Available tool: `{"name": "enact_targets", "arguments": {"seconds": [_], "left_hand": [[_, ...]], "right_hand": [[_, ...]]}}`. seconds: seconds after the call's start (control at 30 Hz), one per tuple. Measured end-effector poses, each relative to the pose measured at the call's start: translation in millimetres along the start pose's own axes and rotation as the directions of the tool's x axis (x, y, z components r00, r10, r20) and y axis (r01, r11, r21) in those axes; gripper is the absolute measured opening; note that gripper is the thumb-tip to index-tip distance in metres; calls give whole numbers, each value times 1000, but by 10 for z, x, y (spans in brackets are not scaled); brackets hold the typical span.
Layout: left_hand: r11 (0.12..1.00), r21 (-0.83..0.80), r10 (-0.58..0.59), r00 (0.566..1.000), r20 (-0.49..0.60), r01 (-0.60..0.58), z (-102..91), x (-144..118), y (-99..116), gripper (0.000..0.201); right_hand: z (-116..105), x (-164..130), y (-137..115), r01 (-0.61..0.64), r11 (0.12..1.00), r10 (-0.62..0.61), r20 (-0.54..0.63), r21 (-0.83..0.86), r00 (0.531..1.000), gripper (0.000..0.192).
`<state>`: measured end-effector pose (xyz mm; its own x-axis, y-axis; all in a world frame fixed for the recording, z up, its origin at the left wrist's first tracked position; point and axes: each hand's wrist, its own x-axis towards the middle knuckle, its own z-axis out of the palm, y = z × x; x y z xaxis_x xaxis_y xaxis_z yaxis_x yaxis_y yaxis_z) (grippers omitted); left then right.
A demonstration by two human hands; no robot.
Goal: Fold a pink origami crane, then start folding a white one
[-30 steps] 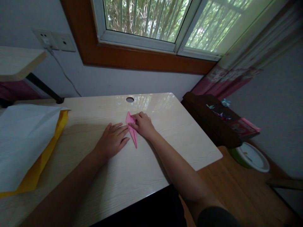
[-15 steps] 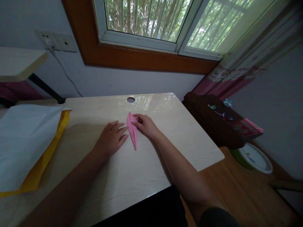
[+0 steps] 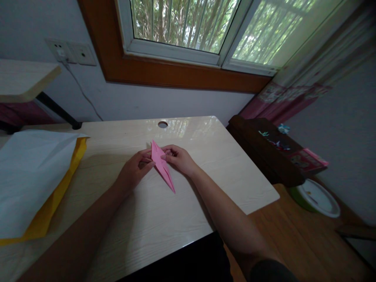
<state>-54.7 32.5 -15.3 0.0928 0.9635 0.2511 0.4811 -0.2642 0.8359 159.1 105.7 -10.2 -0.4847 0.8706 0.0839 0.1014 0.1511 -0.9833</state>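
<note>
Fingers of the left hand [image 3: 133,169] and right hand [image 3: 179,158] curl shut, pinching the folded pink paper [image 3: 162,166] from both sides, just above the worktop [image 3: 205,172], near its cable hole [image 3: 162,124].

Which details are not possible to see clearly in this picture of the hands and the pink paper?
Head view, the only one:
- Pink folded paper: its underside and inner folds are hidden; fingers cover its upper edges.
- Left hand and right hand: the fingertips behind the paper are hidden.
- White sheet: cut off by the left edge.
- Small things on the dark cabinet: too small and dim.
</note>
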Motion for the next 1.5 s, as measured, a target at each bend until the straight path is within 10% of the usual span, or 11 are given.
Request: {"name": "enact_targets", "arguments": {"seconds": [0.27,0.5,1.0,1.5], "left_hand": [[974,-204,-101,995,-6,98,27,-4,36,42],[937,-329,-140,989,-46,117,4,-10,-40,33],[921,-386,-66,997,-43,44,10,-31,88,29],[952,-150,243,955,-168,-269,-52,-36,57,23]], "right_hand": [[110,25,-2,40,993,-43,23,113,999,34],[35,-26,-157,144,977,-132,87,-156,987,30],[172,-40,-79,-43,933,-4,130,358,992,41],[131,-85,-161,189,952,-204,42,241,978,20]]}}
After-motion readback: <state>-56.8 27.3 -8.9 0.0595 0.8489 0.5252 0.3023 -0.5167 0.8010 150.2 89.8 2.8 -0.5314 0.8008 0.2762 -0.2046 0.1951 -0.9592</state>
